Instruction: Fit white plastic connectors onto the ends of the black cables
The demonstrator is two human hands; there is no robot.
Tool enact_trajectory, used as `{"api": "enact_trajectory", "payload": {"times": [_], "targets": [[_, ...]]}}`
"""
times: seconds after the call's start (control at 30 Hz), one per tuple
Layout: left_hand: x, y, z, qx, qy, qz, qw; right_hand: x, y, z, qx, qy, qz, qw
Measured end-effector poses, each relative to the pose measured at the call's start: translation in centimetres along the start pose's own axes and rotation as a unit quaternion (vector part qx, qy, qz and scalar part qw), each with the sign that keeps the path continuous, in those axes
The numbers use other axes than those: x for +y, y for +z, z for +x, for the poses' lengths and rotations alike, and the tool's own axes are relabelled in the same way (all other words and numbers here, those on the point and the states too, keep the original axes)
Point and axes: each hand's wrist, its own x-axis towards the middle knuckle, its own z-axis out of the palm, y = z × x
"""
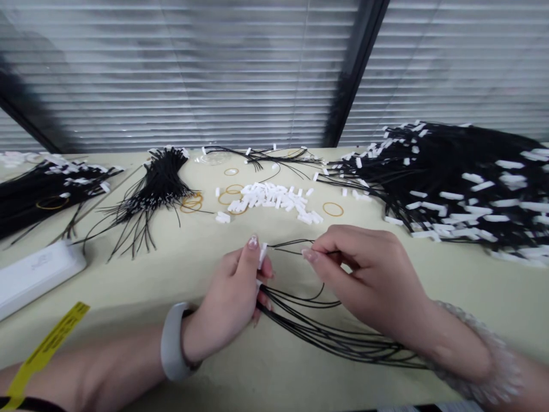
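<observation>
Near the middle of the table, my left hand (240, 286) pinches a small white plastic connector (262, 256) between thumb and finger. Its lower fingers also hold a bundle of black wires (326, 332) that sweeps off to the right under my other wrist. My right hand (364, 274) pinches thin black wires (291, 246) whose left ends reach the connector. Whether those ends sit inside the connector or only touch it, I cannot tell. A heap of loose white connectors (274, 196) lies just beyond my hands.
A large pile of black wires with white connectors (472, 177) covers the back right. More wire bundles (165, 177) lie at the back left, near a white box-shaped device (38, 274). Rubber bands (333, 209) are scattered about. Window blinds (257, 74) stand behind the table.
</observation>
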Motion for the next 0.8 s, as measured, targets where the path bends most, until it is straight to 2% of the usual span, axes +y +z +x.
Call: {"api": "enact_trajectory", "payload": {"times": [0.4, 0.6, 0.8], "targets": [[0.1, 0.1, -0.1, 0.004, -0.005, 0.0, 1.0, 0.6, 0.8, -0.2, -0.022, -0.06, -0.034, 0.997], [0.1, 0.0, -0.2, -0.013, 0.004, 0.039, 0.999, 1.0, 1.1, -0.2, -0.079, -0.075, -0.121, 0.987], [0.3, 0.0, -0.4, -0.039, 0.025, 0.078, 0.996, 0.8, 1.2, -0.3, -0.081, -0.098, -0.152, 0.98]]}}
